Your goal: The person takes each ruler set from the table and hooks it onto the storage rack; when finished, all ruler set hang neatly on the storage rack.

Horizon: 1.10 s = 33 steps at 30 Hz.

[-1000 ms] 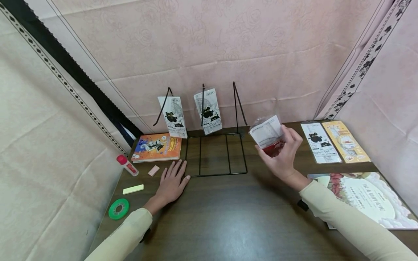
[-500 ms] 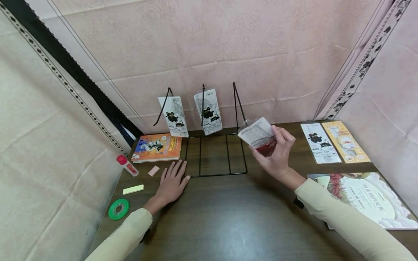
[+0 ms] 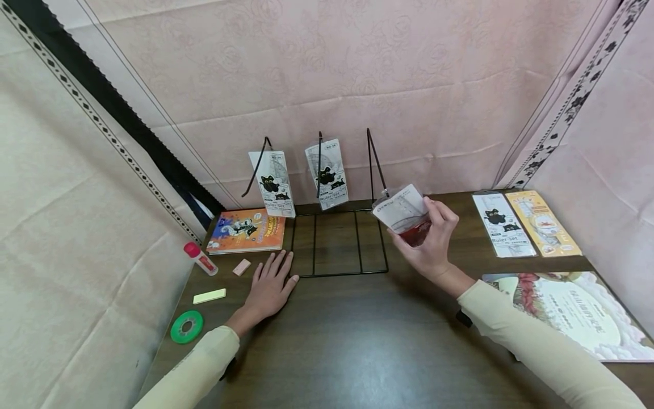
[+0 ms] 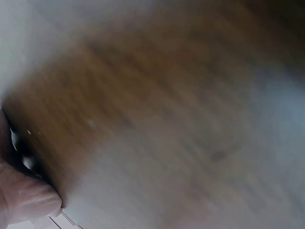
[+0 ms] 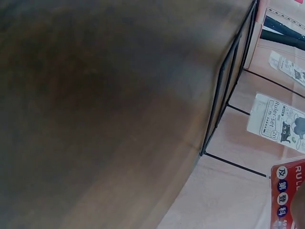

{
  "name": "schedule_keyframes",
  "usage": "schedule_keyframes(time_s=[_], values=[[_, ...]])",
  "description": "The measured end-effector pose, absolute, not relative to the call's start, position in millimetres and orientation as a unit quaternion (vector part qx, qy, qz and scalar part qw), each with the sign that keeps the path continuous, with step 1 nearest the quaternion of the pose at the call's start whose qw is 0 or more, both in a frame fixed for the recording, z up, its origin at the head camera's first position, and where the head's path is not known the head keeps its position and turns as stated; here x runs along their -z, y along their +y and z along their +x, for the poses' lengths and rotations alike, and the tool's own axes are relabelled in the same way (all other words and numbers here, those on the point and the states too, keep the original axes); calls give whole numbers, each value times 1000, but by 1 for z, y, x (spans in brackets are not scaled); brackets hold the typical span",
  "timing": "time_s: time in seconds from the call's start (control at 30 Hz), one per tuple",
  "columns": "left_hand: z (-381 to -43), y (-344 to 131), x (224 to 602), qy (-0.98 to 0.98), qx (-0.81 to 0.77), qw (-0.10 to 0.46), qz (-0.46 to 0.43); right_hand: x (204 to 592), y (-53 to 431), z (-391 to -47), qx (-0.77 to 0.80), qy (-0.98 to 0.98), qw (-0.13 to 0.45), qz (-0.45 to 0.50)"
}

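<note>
My right hand [image 3: 431,241] pinches a ruler set pack [image 3: 401,209], white above and red below, tilted. The clear top of the pack meets the lower tip of the right-hand hook of the black wire rack [image 3: 342,275]; whether the hook passes through its hole is too small to tell. In the right wrist view the pack's red part [image 5: 281,200] shows beside a finger. Two more ruler sets, a left one [image 3: 276,184] and a middle one [image 3: 328,176], hang on the other hooks. My left hand [image 3: 267,289] rests flat on the table at the rack's front left corner.
Left lie an orange book [image 3: 245,232], a glue stick [image 3: 201,258], a pink eraser [image 3: 242,267], a pale yellow block [image 3: 209,296] and a green tape roll [image 3: 186,326]. Right lie another ruler set [image 3: 503,224], a yellow pack [image 3: 543,222] and a flowered sheet [image 3: 572,318].
My right hand has carried the pack left and slightly downward, bringing its top to the right hook's tip. My left hand has stayed in place.
</note>
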<state>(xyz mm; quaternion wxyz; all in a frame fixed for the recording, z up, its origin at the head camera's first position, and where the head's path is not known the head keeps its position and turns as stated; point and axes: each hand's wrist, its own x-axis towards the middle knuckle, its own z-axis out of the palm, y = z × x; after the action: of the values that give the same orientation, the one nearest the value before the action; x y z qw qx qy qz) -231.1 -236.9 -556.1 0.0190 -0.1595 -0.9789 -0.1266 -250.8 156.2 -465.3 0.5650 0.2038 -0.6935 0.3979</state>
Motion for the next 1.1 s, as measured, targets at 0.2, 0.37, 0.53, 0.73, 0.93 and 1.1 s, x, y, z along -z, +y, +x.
schedule_keyframes(time_s=[0.2, 0.37, 0.53, 0.73, 0.93, 1.1], values=[[-231, -237, 556, -979, 130, 20, -159, 467, 157, -253, -397, -699, 561, 199], [-231, -237, 555, -978, 130, 31, -160, 463, 157, -256, -395, -716, 542, 195], [-228, -235, 551, -977, 135, 34, -162, 460, 154, -261, -384, -735, 529, 182], [-225, -231, 545, -976, 140, 30, -163, 458, 152, -271, -368, -748, 528, 159], [-224, -228, 542, -977, 133, 36, -161, 457, 153, -284, -358, -757, 527, 145], [-227, -231, 546, -977, 136, 31, -161, 456, 152, -291, -351, -770, 514, 139]])
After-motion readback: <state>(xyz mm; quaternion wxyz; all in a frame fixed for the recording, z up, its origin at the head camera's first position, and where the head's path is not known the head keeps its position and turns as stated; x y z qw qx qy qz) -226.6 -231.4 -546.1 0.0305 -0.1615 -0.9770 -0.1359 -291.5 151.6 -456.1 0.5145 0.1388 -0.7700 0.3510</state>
